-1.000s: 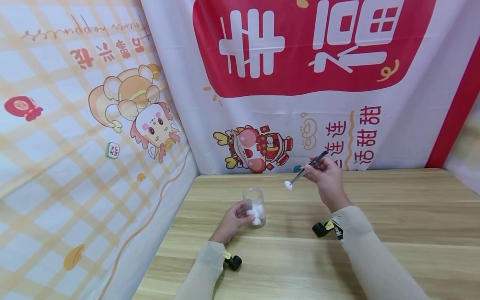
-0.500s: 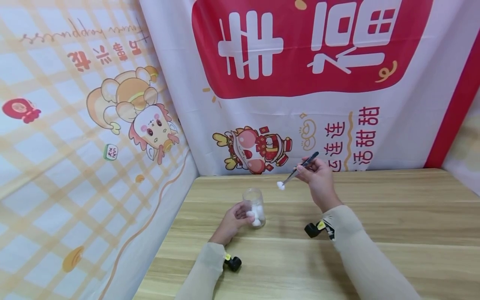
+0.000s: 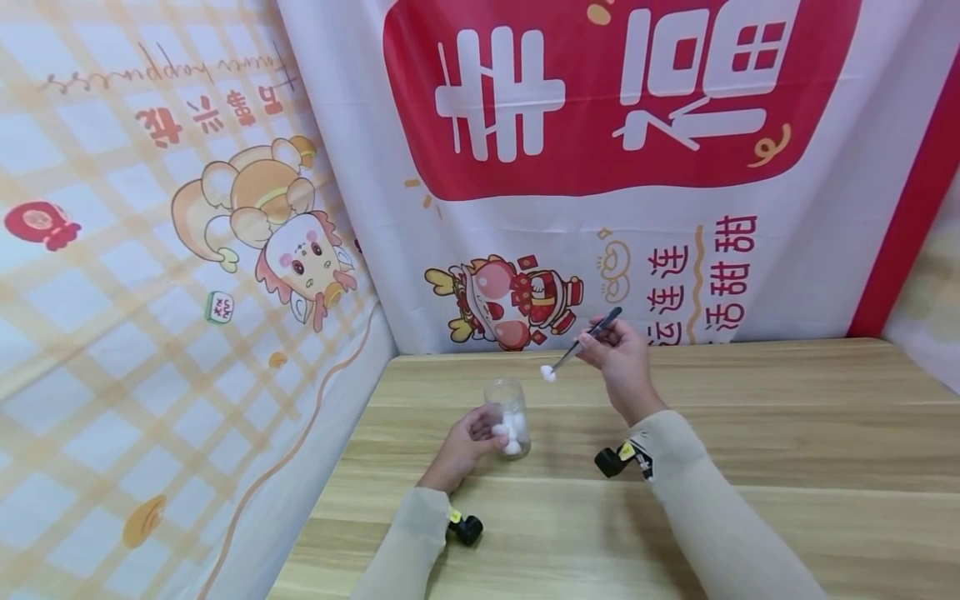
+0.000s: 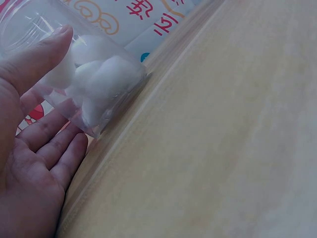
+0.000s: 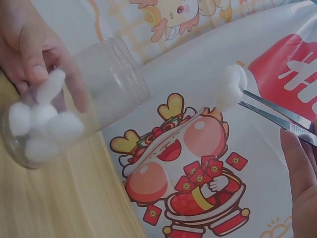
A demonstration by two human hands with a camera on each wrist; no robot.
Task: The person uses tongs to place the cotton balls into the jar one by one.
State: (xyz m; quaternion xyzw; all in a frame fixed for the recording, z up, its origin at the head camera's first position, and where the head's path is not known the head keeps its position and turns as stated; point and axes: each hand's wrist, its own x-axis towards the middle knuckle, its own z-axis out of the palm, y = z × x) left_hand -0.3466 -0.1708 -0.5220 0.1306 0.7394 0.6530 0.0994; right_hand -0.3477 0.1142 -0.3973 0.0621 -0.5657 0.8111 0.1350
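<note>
A clear jar (image 3: 504,388) stands upright on the wooden table with several white cotton balls (image 5: 47,119) in its lower part. My left hand (image 3: 467,446) holds the jar from its left side, the thumb across the front and the other fingers around the back, as the left wrist view shows. To the right and slightly higher, my right hand (image 3: 624,367) pinches dark-handled tweezers (image 3: 588,337). Between their metal tips is one cotton ball (image 5: 231,88), up in the air to the right of the jar's open mouth.
The wooden table (image 3: 750,433) reaches back to a white cloth (image 3: 600,242) printed with red characters and a cartoon figure. A checked cloth (image 3: 112,317) hangs along the left side. Each wrist wears a small black camera (image 3: 611,461).
My right hand has moved left, bringing the tweezers and their cotton ball closer to the jar. The left hand and the jar have stayed in place.
</note>
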